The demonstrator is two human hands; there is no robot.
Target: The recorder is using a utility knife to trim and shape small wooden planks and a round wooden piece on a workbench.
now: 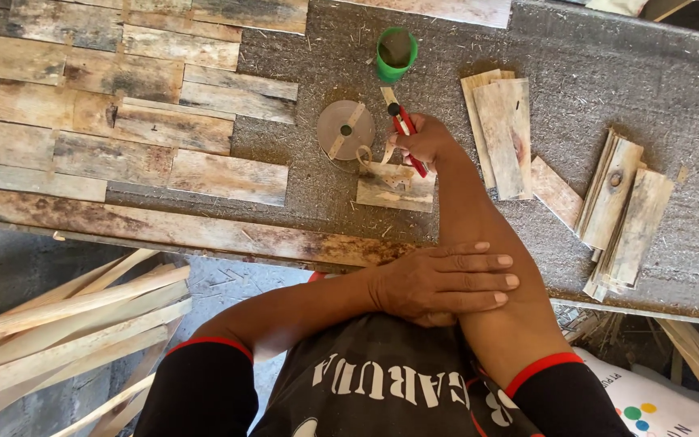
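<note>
Open bench surface is left beyond the stacked wooden slats (502, 129), while passage to the left is blocked by the green cup (396, 53), the round disc (345, 129) and the laid planks (123, 121).

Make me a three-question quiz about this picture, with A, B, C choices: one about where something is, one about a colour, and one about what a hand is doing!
1. Where is the green cup?
A. On the grey bench top, beyond the round disc
B. On the floor among the long sticks
C. In the left hand

2. What colour are the handles of the tool in the right hand?
A. Blue
B. Red
C. Yellow

3. What is the left hand doing?
A. Lifting a wood piece
B. Holding the cup
C. Lying flat on the right forearm

Answers:
1. A: the cup stands on the bench, just past the round disc.
2. B: red handles stick out of the right hand, which rests by a small wood piece.
3. C: its fingers are spread flat on the right forearm, holding nothing.
</note>
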